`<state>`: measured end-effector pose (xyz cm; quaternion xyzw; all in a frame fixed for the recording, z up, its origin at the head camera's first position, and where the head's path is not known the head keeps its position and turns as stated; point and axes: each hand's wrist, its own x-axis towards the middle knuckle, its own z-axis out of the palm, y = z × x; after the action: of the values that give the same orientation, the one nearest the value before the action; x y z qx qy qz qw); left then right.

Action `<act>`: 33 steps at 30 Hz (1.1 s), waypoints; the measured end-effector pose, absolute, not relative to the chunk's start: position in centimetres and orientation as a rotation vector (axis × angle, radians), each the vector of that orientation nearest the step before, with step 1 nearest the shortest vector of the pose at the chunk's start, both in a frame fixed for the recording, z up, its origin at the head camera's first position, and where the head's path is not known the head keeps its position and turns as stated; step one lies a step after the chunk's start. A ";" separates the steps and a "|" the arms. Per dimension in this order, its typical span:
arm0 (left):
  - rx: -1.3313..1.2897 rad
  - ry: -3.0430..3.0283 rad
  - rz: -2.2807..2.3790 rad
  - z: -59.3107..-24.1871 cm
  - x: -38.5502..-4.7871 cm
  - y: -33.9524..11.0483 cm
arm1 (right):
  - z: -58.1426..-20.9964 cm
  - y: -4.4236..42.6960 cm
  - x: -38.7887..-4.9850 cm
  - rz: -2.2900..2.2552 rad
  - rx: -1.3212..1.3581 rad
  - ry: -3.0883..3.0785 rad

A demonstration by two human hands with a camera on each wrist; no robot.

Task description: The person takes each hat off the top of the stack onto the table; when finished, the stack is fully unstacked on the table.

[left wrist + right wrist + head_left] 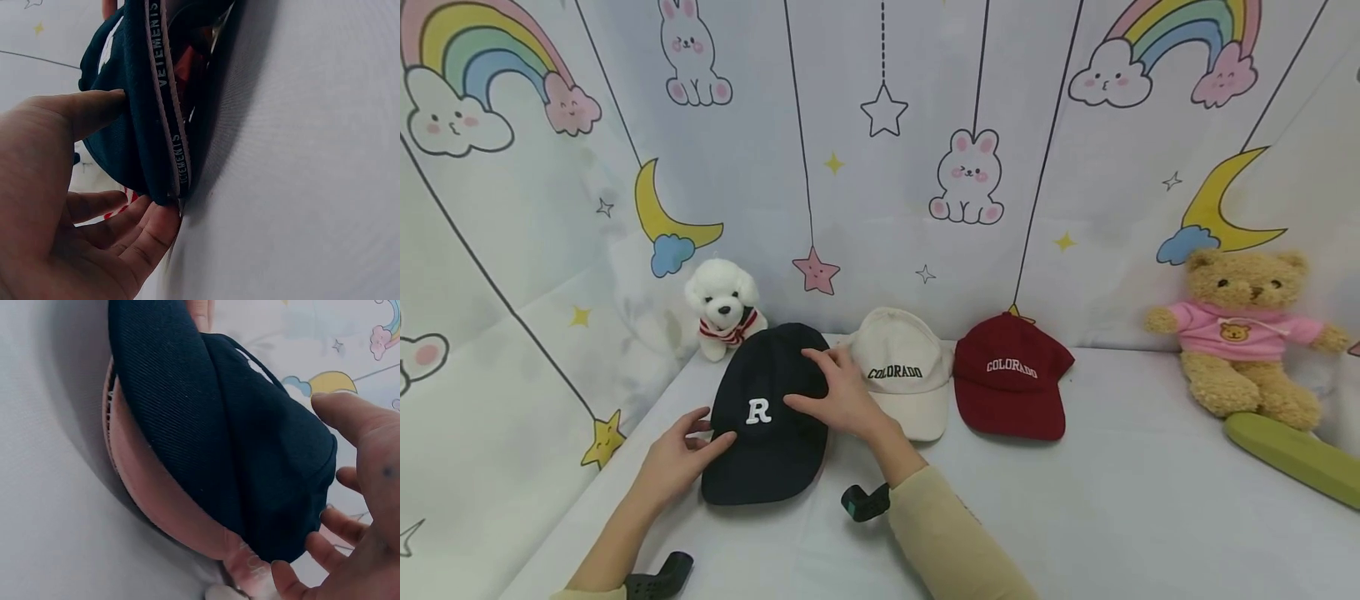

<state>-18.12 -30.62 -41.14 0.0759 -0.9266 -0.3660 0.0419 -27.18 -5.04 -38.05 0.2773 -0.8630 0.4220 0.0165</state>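
A dark navy baseball cap (771,454) with a white letter R lies at the left, brim toward me. My left hand (676,457) holds its left edge, thumb on the outside and fingertips at the rim; in the left wrist view the cap's (134,134) inner band with lettering shows. Over the crown's right side is my right hand (842,396), thumb and fingers spread; in the right wrist view these fingers (340,528) are spread beside the crown. A pink curved piece (169,500) shows under the brim. Whether it belongs to this cap I cannot tell.
A cream cap (917,408) and a dark red cap (1011,404), both lettered COLORADO, lie right of the navy one. Behind stands a white plush dog (724,292). At the far right sit a teddy bear (1240,329) and a long green object (1296,458) on the white table (1120,517).
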 end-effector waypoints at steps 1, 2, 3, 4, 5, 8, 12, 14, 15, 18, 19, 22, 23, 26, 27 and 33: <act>0.236 -2.838 -1.119 -41.1 -18.1 -30.6 | -38.1 -5.1 -27.1 1.298 0.859 -2.686; 0.238 -2.838 -1.119 -41.1 -18.0 -30.6 | -38.2 -5.1 -27.1 1.287 0.858 -2.686; 0.241 -2.840 -1.118 -41.1 -18.0 -30.6 | -38.3 -5.1 -27.1 1.279 0.856 -2.689; 0.243 -2.840 -1.118 -41.1 -18.0 -30.6 | -38.4 -5.2 -27.1 1.272 0.856 -2.689; 0.247 -2.841 -1.118 -41.1 -18.0 -30.7 | -38.5 -5.2 -27.1 1.267 0.857 -2.693; 0.260 -2.841 -1.127 -41.2 -17.9 -30.8 | -38.8 -5.3 -27.0 1.270 0.863 -2.701; 0.270 -2.845 -1.132 -41.3 -17.8 -30.9 | -39.0 -5.4 -26.8 1.284 0.863 -2.720; 0.269 -2.848 -1.126 -41.3 -17.8 -30.9 | -39.1 -5.4 -26.8 1.291 0.859 -2.723; 0.267 -2.848 -1.122 -41.3 -17.8 -30.9 | -39.1 -5.5 -26.7 1.297 0.856 -2.722; 0.258 -2.841 -1.130 -41.2 -17.9 -30.9 | -38.9 -5.5 -26.7 1.305 0.849 -2.719; 0.259 -2.835 -1.140 -41.2 -17.9 -30.9 | -38.9 -5.5 -26.7 1.306 0.846 -2.718; 0.256 -2.822 -1.175 -41.1 -17.9 -30.8 | -38.8 -5.6 -26.7 1.299 0.838 -2.714; 0.260 -2.816 -1.188 -41.0 -17.9 -30.8 | -38.8 -5.6 -26.7 1.297 0.836 -2.712; 0.269 -2.799 -1.242 -40.9 -17.9 -30.8 | -38.7 -5.6 -26.8 1.300 0.830 -2.699; 0.273 -2.791 -1.252 -40.8 -17.9 -30.7 | -38.7 -5.6 -26.7 1.303 0.827 -2.690; 0.264 -2.744 -1.237 -40.5 -17.8 -30.5 | -38.3 -5.6 -26.8 1.361 0.814 -2.595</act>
<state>-17.80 -30.47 -40.51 0.0873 -0.9065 -0.4086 0.0603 -26.75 -5.56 -38.27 0.2675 -0.8521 0.4471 0.0501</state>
